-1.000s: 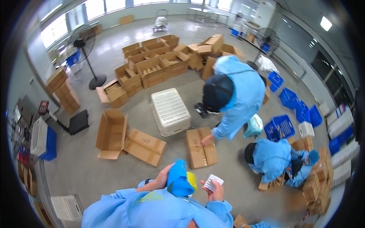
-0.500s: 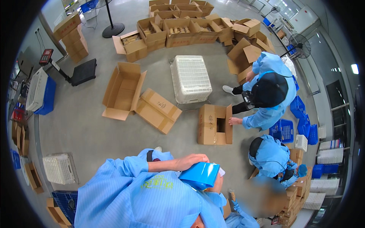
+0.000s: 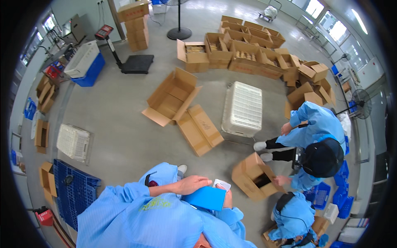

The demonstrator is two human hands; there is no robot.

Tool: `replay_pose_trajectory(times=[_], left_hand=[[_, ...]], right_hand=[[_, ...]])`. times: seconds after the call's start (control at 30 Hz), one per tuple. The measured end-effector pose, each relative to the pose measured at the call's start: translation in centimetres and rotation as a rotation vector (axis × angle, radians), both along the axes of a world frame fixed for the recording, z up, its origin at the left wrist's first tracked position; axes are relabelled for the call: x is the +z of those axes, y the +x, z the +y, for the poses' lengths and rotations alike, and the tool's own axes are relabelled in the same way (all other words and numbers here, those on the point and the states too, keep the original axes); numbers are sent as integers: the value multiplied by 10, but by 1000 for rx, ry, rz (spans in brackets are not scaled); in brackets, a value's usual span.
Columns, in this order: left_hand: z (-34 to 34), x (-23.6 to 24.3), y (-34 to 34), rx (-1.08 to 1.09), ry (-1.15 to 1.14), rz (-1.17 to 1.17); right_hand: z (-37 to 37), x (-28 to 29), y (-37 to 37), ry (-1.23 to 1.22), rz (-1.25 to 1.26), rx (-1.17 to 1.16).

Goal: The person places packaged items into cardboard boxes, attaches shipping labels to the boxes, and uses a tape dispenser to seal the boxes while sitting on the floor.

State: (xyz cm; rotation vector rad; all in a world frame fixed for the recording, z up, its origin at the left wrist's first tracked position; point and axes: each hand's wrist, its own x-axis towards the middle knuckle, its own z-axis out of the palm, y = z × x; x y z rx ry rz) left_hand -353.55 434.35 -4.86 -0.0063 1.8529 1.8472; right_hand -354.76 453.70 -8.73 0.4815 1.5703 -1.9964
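Note:
In front of my chest I hold a flat, glossy blue folder-like sheet (image 3: 206,197). My right hand (image 3: 228,200) grips its right edge, the fingers partly hidden beneath it. A small white card or slip (image 3: 222,184) sticks out past the sheet's upper right corner, next to my right fingers. At the sheet's upper left edge lies my left hand (image 3: 192,184), its fingers stretched out to the right toward the card. What is under the sheet is hidden.
An open carton (image 3: 252,175) stands ahead right, touched by a co-worker (image 3: 318,144); another co-worker (image 3: 293,215) bends nearby. Cartons (image 3: 200,130) and a white crate (image 3: 243,109) are on the floor ahead. A blue pallet (image 3: 78,190) stands at left.
My view has turned, shifting the room right and downward. The blue sheet, curved before, now lies flatter, and more of the white card shows. The co-worker's carton has tilted.

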Motion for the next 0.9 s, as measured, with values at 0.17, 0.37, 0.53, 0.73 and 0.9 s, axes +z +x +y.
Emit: replay_pose_trajectory(times=[0.17, 0.37, 0.53, 0.73, 0.9], left_hand=[[-30, 16, 26, 142, -70, -28], [-81, 15, 60, 376, 63, 14], [-152, -2, 88, 433, 182, 113], [-266, -20, 135, 528, 184, 71], [-328, 6, 140, 522, 247, 59]], right_hand=[[-48, 4, -20, -101, -100, 181], [-120, 16, -10, -162, -11, 343], [-189, 39, 13, -189, -15, 221], [-313, 28, 49, -236, 79, 225], [-386, 60, 57, -352, 79, 454]])
